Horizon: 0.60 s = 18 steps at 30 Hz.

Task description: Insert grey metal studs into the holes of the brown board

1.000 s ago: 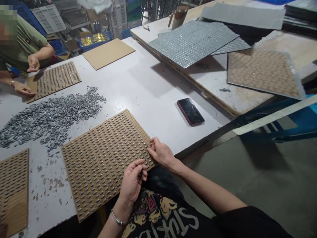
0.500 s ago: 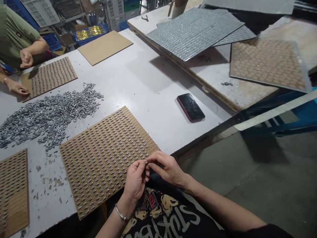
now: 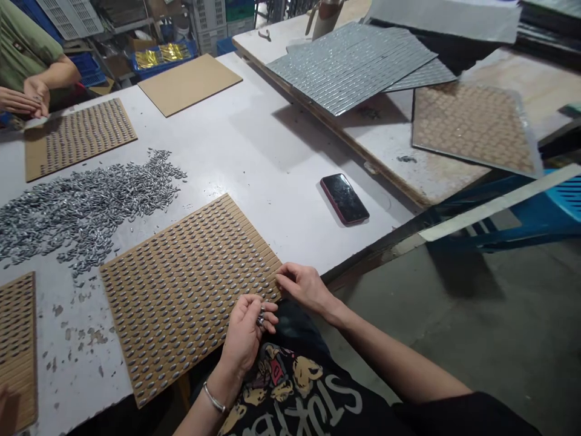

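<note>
A studded cardboard board on the near edge of the table, with both hands at its near right corner.

The brown board [image 3: 186, 297] lies flat on the white table [image 3: 281, 145], its near side jutting past the edge, rows of small silver ovals covering most of it. The left hand [image 3: 245, 330], above the near side, has its fingers curled around a few loose silver pieces [image 3: 260, 317]; a bracelet [image 3: 213, 396] circles that wrist. The right hand [image 3: 308, 290] has its fingertips together at the board's right corner; whether they pinch a piece, I cannot tell. Beyond the board's left side spreads a heap of loose ovals [image 3: 95, 206]. A phone [image 3: 344, 200] lies to the right, a plain board [image 3: 190, 83] farther back. At far left, a co-worker's hands [image 3: 39, 94] meet over another studded board [image 3: 86, 136].
</note>
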Motion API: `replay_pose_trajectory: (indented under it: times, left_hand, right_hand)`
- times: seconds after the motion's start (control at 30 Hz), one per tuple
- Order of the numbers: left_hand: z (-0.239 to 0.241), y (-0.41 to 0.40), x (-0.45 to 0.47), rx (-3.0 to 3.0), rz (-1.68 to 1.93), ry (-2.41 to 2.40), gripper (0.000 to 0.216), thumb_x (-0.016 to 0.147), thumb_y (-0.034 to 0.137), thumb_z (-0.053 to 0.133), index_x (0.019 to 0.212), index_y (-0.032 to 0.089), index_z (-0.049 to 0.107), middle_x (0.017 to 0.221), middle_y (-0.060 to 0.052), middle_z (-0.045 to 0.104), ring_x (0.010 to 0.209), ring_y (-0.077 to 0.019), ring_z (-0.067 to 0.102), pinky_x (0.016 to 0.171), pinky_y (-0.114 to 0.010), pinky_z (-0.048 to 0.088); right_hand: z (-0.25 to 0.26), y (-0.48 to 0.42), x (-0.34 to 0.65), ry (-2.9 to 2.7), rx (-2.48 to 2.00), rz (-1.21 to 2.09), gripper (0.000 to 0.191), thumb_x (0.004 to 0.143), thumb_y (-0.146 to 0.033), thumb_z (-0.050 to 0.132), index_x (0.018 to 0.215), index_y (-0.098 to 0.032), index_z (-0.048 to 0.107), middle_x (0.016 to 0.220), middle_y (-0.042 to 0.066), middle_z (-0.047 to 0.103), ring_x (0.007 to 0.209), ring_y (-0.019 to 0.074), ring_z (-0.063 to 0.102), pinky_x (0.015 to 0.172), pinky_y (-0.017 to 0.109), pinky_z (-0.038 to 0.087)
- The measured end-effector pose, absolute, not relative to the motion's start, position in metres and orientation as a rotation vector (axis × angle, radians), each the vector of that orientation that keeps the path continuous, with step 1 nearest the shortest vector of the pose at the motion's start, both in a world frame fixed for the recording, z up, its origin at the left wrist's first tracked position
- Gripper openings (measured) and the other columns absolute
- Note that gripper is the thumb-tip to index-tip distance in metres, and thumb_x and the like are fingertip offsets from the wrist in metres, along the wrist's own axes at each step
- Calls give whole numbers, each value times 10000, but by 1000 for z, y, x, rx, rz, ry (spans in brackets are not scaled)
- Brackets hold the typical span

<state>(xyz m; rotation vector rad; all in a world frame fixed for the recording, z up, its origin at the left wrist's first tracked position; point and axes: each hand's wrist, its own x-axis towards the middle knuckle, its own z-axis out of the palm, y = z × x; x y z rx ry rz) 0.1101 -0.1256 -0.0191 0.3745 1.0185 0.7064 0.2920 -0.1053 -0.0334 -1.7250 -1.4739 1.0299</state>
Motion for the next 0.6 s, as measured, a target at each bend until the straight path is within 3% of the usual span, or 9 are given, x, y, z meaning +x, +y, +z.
replay_pose_trajectory:
  times: [0.27,0.43,0.47,0.53,0.6]
  left_hand:
    - [-26,-123,104,446,680,1098,305,759,405,709,848,129,610,669,10,563,520,-47,465,451,-167,327]
    - [-24,-118,103,338,697,1049,314,717,334,750,924,124,644,727,-21,605,613,-82,533,543,-195,408]
    - [-23,-117,103,324,702,1040,301,712,320,753,918,131,638,733,-24,614,618,-87,541,549,-199,413]
    - [-19,-116,103,298,712,1033,273,704,298,759,888,152,619,735,-20,624,625,-93,553,556,-199,418]
    - [-14,-116,104,276,718,1033,271,685,287,776,858,170,603,738,-12,631,640,-95,564,565,-194,427]
  right_hand:
    - [-51,-100,274,-1642,-1847,713,152,865,-249,532,768,-192,634,767,38,655,726,168,595,700,269,445]
    - [-54,-97,274,-1599,-1979,763,39,826,-208,554,854,-186,571,713,12,618,658,162,572,643,258,423]
    - [-52,-97,274,-1560,-1978,796,90,818,-202,561,907,-184,555,696,-1,609,638,158,567,633,255,424]
    - [-43,-99,274,-1490,-1890,853,151,828,-206,560,974,-183,532,686,-16,597,616,148,558,626,248,436]
    - [-28,-106,274,-1518,-1703,883,93,861,-224,545,947,-188,554,725,-2,608,651,141,565,649,244,455]
